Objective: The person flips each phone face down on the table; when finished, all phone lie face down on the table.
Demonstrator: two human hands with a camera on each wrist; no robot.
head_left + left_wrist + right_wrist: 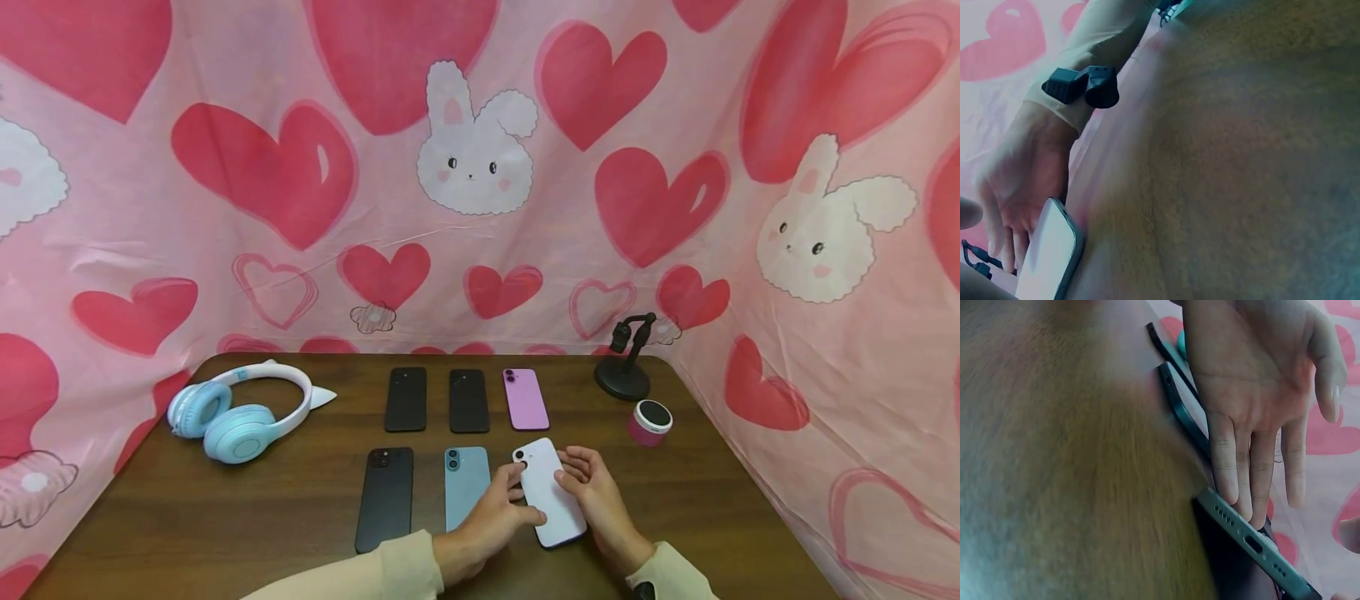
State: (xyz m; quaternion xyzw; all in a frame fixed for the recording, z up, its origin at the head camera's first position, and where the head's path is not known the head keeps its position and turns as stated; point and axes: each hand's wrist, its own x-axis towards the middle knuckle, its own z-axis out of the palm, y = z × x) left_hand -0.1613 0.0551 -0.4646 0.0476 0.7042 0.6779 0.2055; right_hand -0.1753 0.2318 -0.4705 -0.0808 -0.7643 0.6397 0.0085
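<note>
A white phone [550, 492] is back up, camera at its upper left, between the two hands. My left hand [486, 523] is at its left side, its index fingertip near the camera corner and its thumb over the lower left edge. In the right wrist view the left hand's [1250, 381] fingers are straight, fingertips at the phone's [1254, 540] edge, thumb apart. My right hand [600, 504] is at the right side, thumb overlapping the edge. The left wrist view shows the right hand [1032, 165] beside the phone [1050, 253], fingers extended.
Left of the white phone lie a light blue phone [463, 477] and a black phone [385, 500]. Behind are two black phones [406, 400] and a pink phone [526, 400]. Blue-and-white headphones [243, 425] lie left; a black stand [624, 375] and pink-and-white speaker [649, 422] are right.
</note>
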